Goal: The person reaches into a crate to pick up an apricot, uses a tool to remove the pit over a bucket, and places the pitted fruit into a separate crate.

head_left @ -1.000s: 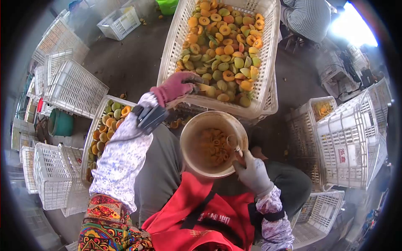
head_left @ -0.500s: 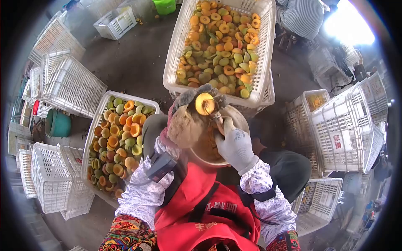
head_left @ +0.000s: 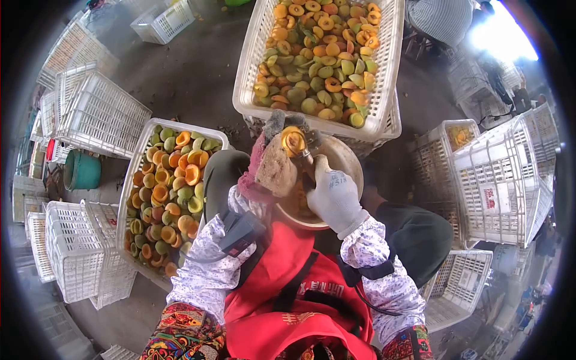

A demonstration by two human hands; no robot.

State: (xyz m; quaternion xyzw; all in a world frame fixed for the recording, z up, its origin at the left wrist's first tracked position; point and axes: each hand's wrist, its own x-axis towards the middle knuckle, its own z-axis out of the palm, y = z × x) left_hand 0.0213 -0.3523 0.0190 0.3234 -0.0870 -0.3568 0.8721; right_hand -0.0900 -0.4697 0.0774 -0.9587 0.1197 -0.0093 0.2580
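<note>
My left hand (head_left: 276, 165), in a dirty beige, grey and pink glove, is closed around a yellow peach half (head_left: 293, 141), cut face up. My right hand (head_left: 336, 198), in a white glove, grips a pitting tool (head_left: 308, 161) by its brownish handle. The tool's metal end is at the peach half's centre, where the flesh looks roughened. Beneath both hands, between my knees, stands a pale bucket (head_left: 353, 157) with orange-brown scraps in it, partly hidden by the hands.
Ahead is a white crate (head_left: 241, 90) of cut peach halves, stacked on another. At my left a second crate (head_left: 124, 225) holds hollowed halves. White crates (head_left: 102, 117) are stacked on both sides, with a green bucket (head_left: 83, 170) at left. Another person (head_left: 441, 21) sits at the upper right.
The tool's end has moved onto the peach half's centre, and its smooth cut face now looks gouged. My left hand has turned slightly. The whole view has shifted a little.
</note>
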